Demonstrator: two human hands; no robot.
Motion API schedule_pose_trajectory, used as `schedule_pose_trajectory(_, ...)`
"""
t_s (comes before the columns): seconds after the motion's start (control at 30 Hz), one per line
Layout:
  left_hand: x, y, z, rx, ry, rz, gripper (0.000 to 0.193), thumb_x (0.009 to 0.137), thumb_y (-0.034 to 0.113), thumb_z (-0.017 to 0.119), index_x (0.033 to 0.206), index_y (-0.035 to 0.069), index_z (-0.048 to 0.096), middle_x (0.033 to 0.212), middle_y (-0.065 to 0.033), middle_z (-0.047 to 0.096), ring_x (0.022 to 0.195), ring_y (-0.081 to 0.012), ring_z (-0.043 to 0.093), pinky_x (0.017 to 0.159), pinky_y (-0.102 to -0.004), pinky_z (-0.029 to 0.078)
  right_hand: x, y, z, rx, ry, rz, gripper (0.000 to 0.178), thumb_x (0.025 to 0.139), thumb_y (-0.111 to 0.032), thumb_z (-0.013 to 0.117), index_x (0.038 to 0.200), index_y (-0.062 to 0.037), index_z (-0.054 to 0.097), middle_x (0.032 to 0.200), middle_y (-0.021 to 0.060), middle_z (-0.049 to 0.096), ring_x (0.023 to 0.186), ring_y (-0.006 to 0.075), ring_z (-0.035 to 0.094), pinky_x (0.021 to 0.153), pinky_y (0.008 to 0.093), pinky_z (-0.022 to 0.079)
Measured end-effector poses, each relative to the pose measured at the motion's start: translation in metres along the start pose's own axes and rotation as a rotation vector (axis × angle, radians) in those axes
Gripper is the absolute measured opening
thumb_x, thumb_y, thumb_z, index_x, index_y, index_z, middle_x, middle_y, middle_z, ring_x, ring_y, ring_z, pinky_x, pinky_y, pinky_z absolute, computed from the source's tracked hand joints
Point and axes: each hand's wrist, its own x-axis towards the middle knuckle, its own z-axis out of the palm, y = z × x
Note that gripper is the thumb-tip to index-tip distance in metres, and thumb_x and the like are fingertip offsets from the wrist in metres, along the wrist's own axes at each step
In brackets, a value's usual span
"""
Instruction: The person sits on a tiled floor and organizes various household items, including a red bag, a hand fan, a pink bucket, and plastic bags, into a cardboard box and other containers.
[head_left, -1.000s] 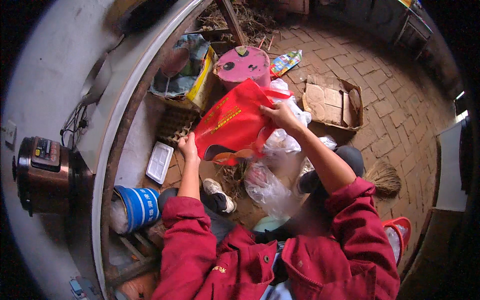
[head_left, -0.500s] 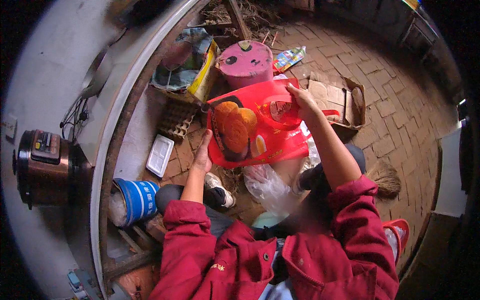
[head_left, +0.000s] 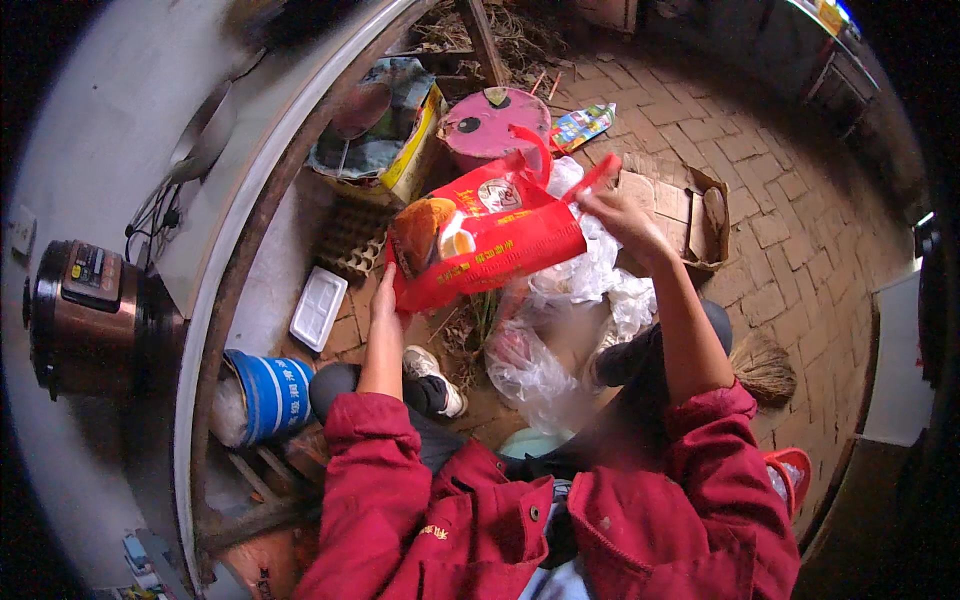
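Observation:
A red carry bag [head_left: 515,250] printed with orange-brown pastries is held out in front of me, tilted, its red loop handles standing up at the far side. My left hand [head_left: 386,300] grips its lower left edge, the fingers partly hidden behind it. Pinching the red strap at the bag's right end is my right hand [head_left: 622,218], fingers closed. Below the bag, between my legs, lie crumpled clear plastic bags [head_left: 530,370] with something reddish inside. White plastic bags [head_left: 590,260] are bunched just beyond them, under my right hand.
Beyond the bag stands a pink round tub [head_left: 490,122], beside a yellow-edged box [head_left: 410,150] and egg trays [head_left: 350,235]. An opened cardboard box [head_left: 690,215] sits at right. Nearer left are a white tray [head_left: 320,309] and blue bucket [head_left: 272,395]; a straw broom [head_left: 765,370] lies right.
The red bag has turned and folded over, and its left end has dropped lower. My right hand has shifted slightly right and down, uncovering the white plastic bags.

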Motion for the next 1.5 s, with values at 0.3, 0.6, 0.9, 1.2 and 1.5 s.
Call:
schedule_pose_trajectory(0.3,-0.013,-0.005,0.039,-0.065,0.055,0.313,0.066,0.083,0.055,0.055,0.126,0.006,0.047,0.113,-0.0066,0.055,0.101,-0.02,0.054,0.084,-0.0331,0.046,0.015,0.009,0.032,0.08,0.109,-0.38,0.023,0.087,-0.017,0.062,0.098,0.0036,0.063,0.083,0.0042,0.065,0.074,0.0094,0.057,0.069,0.0261,0.048)
schedule_pose_trajectory(0.6,0.001,-0.015,0.03,0.109,-0.038,0.303,0.035,0.084,0.027,0.066,0.109,0.004,0.058,0.104,-0.0033,0.063,0.091,-0.0162,0.06,0.079,-0.0294,0.046,0.012,0.008,0.04,0.092,-0.104,-0.451,0.019,0.089,-0.013,0.058,0.105,-0.0014,0.059,0.09,0.0001,0.062,0.082,0.0087,0.055,0.074,0.0261,0.046)
schedule_pose_trajectory(0.9,-0.008,-0.005,0.041,0.436,0.253,0.738,0.02,0.08,0.019,0.071,0.079,0.006,0.056,0.078,0.0019,0.056,0.071,-0.008,0.05,0.068,-0.0247,0.042,0.026,0.018,0.052,-0.158,0.205,-0.21,0.022,0.088,-0.025,0.056,0.101,-0.0071,0.062,0.073,0.0076,0.064,0.068,0.0165,0.06,0.063,0.0325,0.046)
schedule_pose_trajectory(1.2,-0.039,0.005,0.058,1.026,0.297,1.492,0.013,0.081,0.01,0.065,0.079,0.004,0.054,0.082,-0.0058,0.059,0.074,-0.0133,0.054,0.068,-0.0275,0.044,0.048,0.047,0.046,-0.546,0.324,-0.107,0.026,0.085,-0.03,0.056,0.098,-0.0104,0.065,0.083,0.0174,0.066,0.083,0.0322,0.065,0.071,0.0404,0.048)
schedule_pose_trajectory(1.5,-0.038,0.008,0.049,0.565,0.008,1.027,0.017,0.08,0.004,0.063,0.073,0.005,0.047,0.086,-0.0037,0.061,0.078,-0.007,0.05,0.074,-0.0251,0.043,-0.001,-0.035,0.082,-0.768,0.228,-0.797,0.062,0.07,-0.026,0.07,0.127,-0.0191,0.046,0.132,0.0088,0.044,0.128,0.031,0.034,0.105,0.0471,0.023)
